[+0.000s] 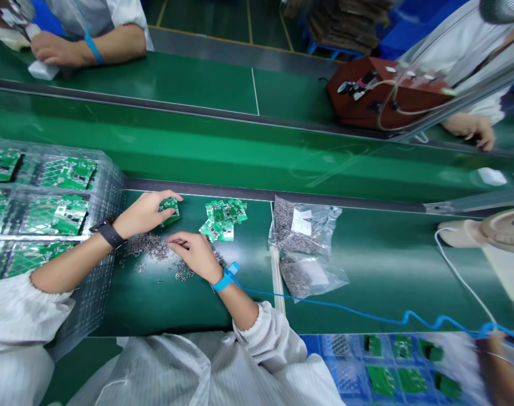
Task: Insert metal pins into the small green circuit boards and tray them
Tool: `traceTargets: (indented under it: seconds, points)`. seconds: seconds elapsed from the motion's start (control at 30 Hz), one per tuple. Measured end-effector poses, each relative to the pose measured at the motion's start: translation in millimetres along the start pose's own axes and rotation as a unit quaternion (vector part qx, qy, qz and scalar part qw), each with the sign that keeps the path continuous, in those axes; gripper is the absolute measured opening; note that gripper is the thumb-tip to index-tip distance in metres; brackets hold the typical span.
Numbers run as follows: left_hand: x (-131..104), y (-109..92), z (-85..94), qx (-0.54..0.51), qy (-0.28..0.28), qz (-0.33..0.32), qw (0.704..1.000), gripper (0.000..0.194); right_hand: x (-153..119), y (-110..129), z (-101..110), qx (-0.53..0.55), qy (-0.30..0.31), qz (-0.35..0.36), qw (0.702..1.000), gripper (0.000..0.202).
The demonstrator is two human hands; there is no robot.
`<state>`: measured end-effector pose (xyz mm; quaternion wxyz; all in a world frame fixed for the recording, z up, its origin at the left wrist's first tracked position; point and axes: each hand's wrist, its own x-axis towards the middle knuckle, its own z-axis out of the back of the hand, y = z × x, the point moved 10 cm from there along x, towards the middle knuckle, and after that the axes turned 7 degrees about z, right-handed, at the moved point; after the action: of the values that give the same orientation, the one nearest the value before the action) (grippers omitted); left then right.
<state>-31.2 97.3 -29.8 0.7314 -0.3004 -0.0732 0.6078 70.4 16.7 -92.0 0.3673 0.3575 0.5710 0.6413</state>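
Note:
My left hand [145,213], with a dark watch band on its wrist, grips a small green circuit board [171,207] between thumb and fingers. Just below it lies a heap of tiny metal parts [149,246], with a smaller scatter [184,272] of them under my right hand. The fingertips of my right hand [198,255] are pinched together between the heap and the board; whatever is in them is too small to make out. Around that wrist runs a blue strap [226,277] with a coiled cord. Beyond the right hand, a loose pile of circuit boards [225,217] rests on the green bench.
Clear plastic trays [100,169] of boards stand at the left. Two bags of small parts, an upper bag [297,228] and a lower bag [308,276], lie right of centre. The blue cord [345,307] crosses the bench. A beige fan [502,231] stands right. Co-workers' hands show at the edges.

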Motion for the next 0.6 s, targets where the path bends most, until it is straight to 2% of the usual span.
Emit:
traceTargets:
  seconds: [0.2,0.37,0.47,0.53,0.6]
  points:
    - [0,-1,0.2,-0.008,0.003,0.0,1.0,0.043,0,11,1,-0.109,0.02,0.063,0.992,0.014]
    - [1,10,-8.7,-0.054,0.041,0.035,0.997,0.045,-2,16,1,-0.179,0.016,0.098,0.979,0.023]
    - [1,13,-14.2,-0.122,0.062,0.037,0.99,0.047,-2,14,8,-0.144,-0.025,0.081,0.986,0.023]
    - [1,20,-13.3,-0.154,0.05,0.059,0.985,0.053,-1,10,15,-0.093,-0.057,0.058,0.992,0.022]
    - [2,25,-12.4,-0.181,0.041,0.082,0.979,0.05,0,2,22,-0.031,-0.096,0.029,0.994,0.019]
